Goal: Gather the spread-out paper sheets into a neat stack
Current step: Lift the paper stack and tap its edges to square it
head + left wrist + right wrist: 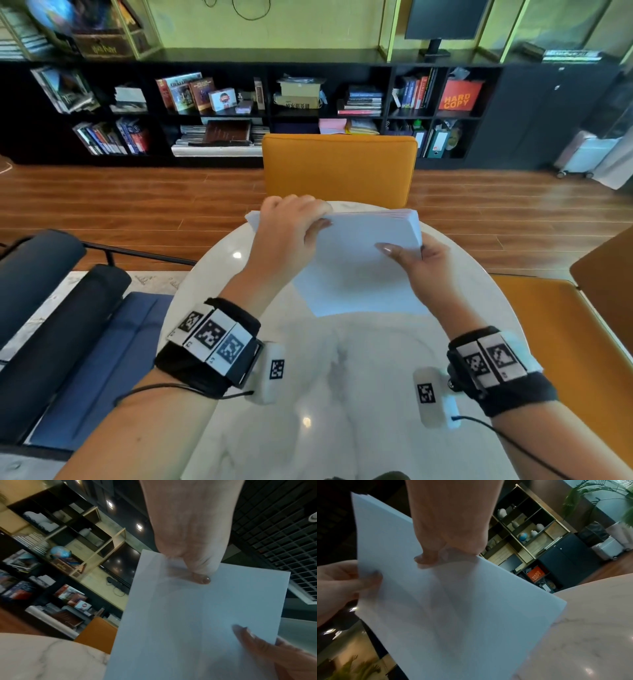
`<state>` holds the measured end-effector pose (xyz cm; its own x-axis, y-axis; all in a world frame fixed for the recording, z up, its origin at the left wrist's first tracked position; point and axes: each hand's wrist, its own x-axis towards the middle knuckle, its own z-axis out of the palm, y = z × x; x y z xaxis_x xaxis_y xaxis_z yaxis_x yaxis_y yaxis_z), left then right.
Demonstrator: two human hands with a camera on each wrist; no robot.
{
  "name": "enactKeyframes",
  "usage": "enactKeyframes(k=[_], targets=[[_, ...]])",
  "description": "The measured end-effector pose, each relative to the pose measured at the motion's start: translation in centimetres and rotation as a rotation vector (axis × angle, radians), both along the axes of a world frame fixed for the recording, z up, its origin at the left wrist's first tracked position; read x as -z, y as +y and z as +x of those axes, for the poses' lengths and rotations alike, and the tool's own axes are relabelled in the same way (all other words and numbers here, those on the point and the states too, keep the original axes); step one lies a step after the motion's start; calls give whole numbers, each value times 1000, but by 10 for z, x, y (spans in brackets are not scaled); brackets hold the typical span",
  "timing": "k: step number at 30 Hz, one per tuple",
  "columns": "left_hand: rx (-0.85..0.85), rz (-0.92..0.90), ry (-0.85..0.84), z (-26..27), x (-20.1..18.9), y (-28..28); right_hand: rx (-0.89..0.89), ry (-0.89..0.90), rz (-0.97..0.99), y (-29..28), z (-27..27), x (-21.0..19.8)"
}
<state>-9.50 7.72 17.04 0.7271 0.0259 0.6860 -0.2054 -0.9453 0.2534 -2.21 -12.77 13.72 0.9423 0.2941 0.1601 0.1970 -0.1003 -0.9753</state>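
At frame centre of the head view, a stack of white paper sheets is held on edge on the round marble table, gripped at its top by the left hand and pinched at its right edge by the right hand; an orange chair is seen behind. In the left wrist view, the left thumb is pressed onto the sheets. In the right wrist view, the stack's lower edge is blurred.

Both forearms reach forward, each wrist strapped with a black band carrying printed markers; the left hand is raised with fingers curled over the far edge of the paper stack, thumb on its near face, while the right hand pinches its right edge.
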Motion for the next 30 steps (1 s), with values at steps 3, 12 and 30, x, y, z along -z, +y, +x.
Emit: enactKeyframes(k=[3, 12, 30], targets=[[-109, -119, -109, -1, 14, 11, 5, 74, 92, 3, 1, 9], [-20, -1140, 219, -9, 58, 8, 25, 210, 215, -2, 3, 34], [-88, -1216, 202, -22, 139, -33, 107, 286, -29, -12, -6, 114]])
